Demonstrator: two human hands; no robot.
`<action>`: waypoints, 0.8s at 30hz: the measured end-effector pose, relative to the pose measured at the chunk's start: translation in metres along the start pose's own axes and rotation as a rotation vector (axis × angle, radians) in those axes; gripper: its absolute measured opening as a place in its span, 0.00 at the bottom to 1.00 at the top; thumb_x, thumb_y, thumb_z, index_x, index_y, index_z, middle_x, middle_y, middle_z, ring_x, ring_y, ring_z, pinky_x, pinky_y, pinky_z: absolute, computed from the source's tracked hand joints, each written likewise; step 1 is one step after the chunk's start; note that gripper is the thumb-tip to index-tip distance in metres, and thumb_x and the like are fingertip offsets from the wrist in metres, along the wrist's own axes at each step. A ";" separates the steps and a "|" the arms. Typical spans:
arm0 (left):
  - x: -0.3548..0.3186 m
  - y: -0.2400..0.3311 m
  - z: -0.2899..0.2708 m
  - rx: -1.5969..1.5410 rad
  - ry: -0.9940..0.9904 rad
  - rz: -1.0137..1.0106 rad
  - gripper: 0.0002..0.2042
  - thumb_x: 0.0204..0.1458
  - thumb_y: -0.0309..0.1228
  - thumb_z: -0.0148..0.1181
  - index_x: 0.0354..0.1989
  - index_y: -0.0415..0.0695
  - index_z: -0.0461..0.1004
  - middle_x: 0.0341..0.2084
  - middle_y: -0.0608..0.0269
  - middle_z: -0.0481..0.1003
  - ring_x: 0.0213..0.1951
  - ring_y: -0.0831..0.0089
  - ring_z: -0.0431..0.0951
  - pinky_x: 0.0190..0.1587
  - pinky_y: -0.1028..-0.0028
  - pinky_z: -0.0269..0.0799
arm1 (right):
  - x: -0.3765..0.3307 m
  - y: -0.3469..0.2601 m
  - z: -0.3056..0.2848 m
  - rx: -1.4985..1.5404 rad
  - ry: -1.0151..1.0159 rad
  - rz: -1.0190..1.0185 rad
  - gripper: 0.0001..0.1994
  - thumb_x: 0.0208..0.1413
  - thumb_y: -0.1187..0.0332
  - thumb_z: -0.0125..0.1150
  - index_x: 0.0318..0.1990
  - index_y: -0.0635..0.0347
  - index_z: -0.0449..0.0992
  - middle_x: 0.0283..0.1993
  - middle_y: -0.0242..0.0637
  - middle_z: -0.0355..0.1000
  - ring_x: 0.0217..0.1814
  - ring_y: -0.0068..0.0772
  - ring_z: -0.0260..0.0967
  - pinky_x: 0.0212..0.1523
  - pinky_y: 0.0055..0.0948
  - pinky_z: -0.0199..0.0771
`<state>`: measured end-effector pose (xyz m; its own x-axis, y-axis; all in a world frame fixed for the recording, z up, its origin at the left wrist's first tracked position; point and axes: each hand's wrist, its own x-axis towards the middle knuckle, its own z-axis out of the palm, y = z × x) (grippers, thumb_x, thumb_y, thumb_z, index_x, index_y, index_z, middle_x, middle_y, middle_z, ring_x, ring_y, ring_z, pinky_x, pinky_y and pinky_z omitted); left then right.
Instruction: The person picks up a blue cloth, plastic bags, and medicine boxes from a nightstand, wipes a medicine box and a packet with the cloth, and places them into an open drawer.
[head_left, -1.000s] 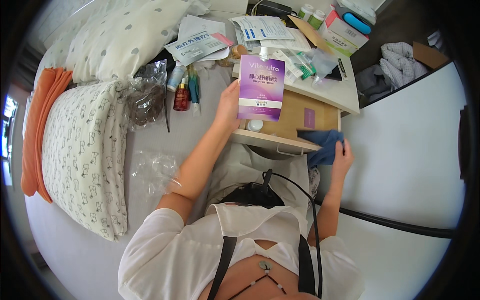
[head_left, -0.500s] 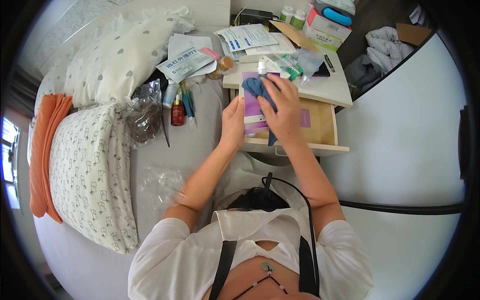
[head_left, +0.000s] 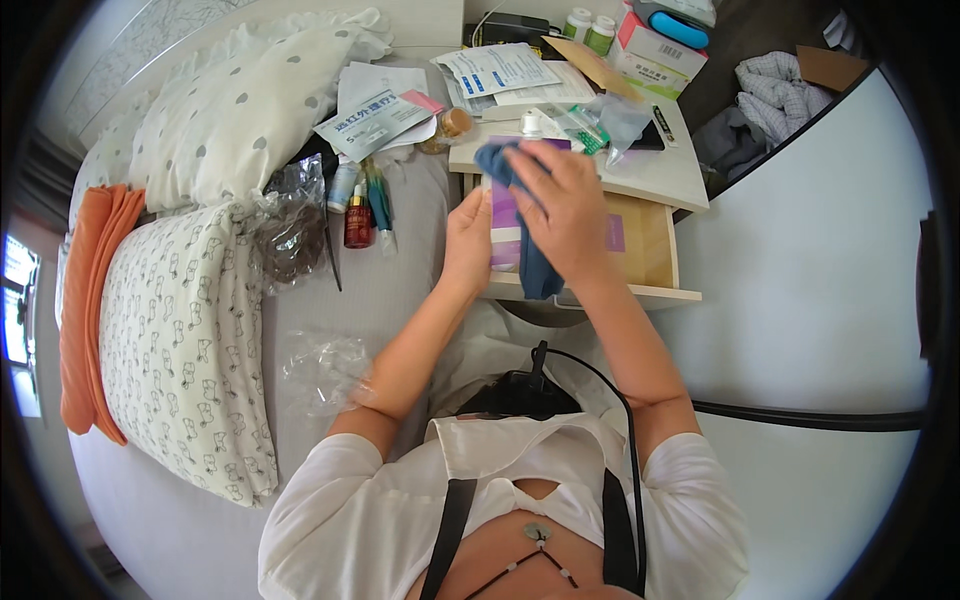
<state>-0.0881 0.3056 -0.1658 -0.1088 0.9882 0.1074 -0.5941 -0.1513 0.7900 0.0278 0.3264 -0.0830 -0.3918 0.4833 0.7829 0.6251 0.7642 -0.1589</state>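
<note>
My left hand grips the left edge of a flat purple and white packet, holding it over the open wooden drawer of a white bedside table. My right hand presses a blue cloth flat against the packet's face. The cloth hangs down past the packet's lower edge and bunches at the top by my fingertips. Most of the packet is hidden under my right hand and the cloth.
On the table top lie papers, a clear bag, small bottles and boxes. Tubes and a red bottle sit on the grey bed beside two patterned pillows, an orange cloth and a crumpled plastic bag.
A second ago my right hand was low at the drawer's right with the blue cloth; it came up onto the packet. The packet has dropped lower, and the cloth now slides across it.
</note>
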 end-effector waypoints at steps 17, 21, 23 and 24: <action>0.010 0.028 -0.004 -0.163 0.021 -0.120 0.11 0.57 0.29 0.43 0.44 0.38 0.67 0.34 0.62 0.73 0.33 0.76 0.75 0.34 0.78 0.73 | -0.040 0.040 -0.019 0.725 0.071 0.671 0.14 0.54 0.68 0.53 0.45 0.69 0.68 0.46 0.37 0.67 0.49 0.28 0.62 0.51 0.24 0.59; 0.007 0.029 -0.001 -0.182 -0.032 -0.148 0.11 0.57 0.29 0.43 0.44 0.39 0.67 0.34 0.62 0.73 0.32 0.78 0.74 0.35 0.79 0.72 | -0.041 0.028 -0.017 0.926 -0.024 0.926 0.23 0.46 0.61 0.63 0.48 0.65 0.67 0.46 0.35 0.67 0.47 0.22 0.62 0.48 0.22 0.61; 0.005 0.033 0.001 -0.156 -0.046 -0.217 0.11 0.57 0.30 0.43 0.43 0.39 0.68 0.34 0.63 0.73 0.32 0.79 0.74 0.34 0.79 0.72 | -0.037 0.022 -0.021 0.967 -0.046 0.969 0.26 0.41 0.62 0.67 0.48 0.64 0.67 0.44 0.36 0.68 0.43 0.21 0.64 0.47 0.22 0.63; 0.004 0.035 0.002 -0.137 -0.053 -0.227 0.11 0.57 0.31 0.44 0.44 0.39 0.68 0.34 0.63 0.74 0.33 0.79 0.74 0.34 0.80 0.71 | -0.036 0.021 -0.022 0.974 -0.056 0.989 0.25 0.41 0.64 0.66 0.48 0.65 0.67 0.43 0.35 0.68 0.42 0.22 0.65 0.46 0.22 0.64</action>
<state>-0.1076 0.3046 -0.1361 0.0791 0.9964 -0.0294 -0.7013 0.0766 0.7087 0.0704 0.3157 -0.1011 -0.1081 0.9910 0.0790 -0.0526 0.0737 -0.9959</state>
